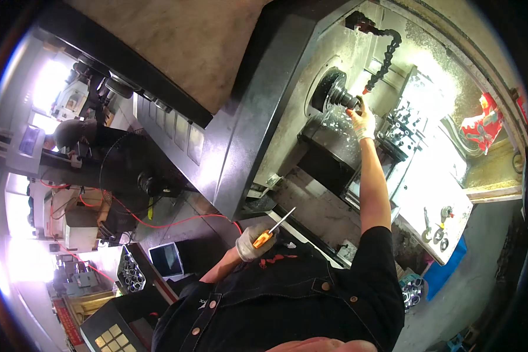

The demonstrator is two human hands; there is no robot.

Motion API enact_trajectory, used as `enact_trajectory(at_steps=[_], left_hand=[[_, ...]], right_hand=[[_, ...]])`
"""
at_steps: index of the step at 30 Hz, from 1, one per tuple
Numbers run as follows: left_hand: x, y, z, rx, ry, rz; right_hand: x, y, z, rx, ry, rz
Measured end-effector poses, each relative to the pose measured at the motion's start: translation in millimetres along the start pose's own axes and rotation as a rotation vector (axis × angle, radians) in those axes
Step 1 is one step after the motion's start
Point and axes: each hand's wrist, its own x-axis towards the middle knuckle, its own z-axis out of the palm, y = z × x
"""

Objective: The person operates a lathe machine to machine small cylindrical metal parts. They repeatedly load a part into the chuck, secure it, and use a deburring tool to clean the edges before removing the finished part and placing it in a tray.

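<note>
My right hand (362, 120), in a pale work glove, reaches far into a lathe enclosure and grips a dark round part at the chuck (336, 89). My left hand (253, 242), also gloved, stays near my chest and holds a screwdriver (274, 229) with an orange handle, its metal shaft pointing up and right. A black segmented coolant hose (385, 58) with an orange tip hangs just above the chuck. The tool turret (402, 126) sits right of my right hand.
A dark sliding machine door (258, 105) stands left of the opening. Wrenches hang on a bright panel (437, 226) at the right. A tray of metal rings (130, 274), a keypad (108, 335), a red cable (176, 222) and another person (70, 134) lie to the left.
</note>
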Motion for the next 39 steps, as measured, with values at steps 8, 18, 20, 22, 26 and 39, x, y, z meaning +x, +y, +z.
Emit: enact_trajectory(at_steps=[8,18,20,22,26,39], left_hand=[[4.8,30.0,-4.0,0.038,-0.104,0.006],[-17.7,97.3,-190.9,0.726,0.477,0.432],[10.6,124.9,-216.7,0.852,0.475,0.531],[26.5,132.5,-229.2,0.921,0.457,0.468],[71.2,130.4,-232.0,0.978,0.472,0.404],[86.3,127.8,-222.8,0.859,0.499,0.452]], right_hand=[[10.6,-30.8,-11.6,0.359,-0.228,0.51],[5.8,-32.2,-6.6,0.438,-0.23,0.562],[15.7,-16.3,-5.4,0.394,-0.256,0.533],[1.9,-28.0,0.2,0.515,-0.258,0.476],[3.8,-22.8,-5.9,0.586,-0.249,0.531],[-19.3,-65.7,-4.0,0.563,-0.136,0.482]])
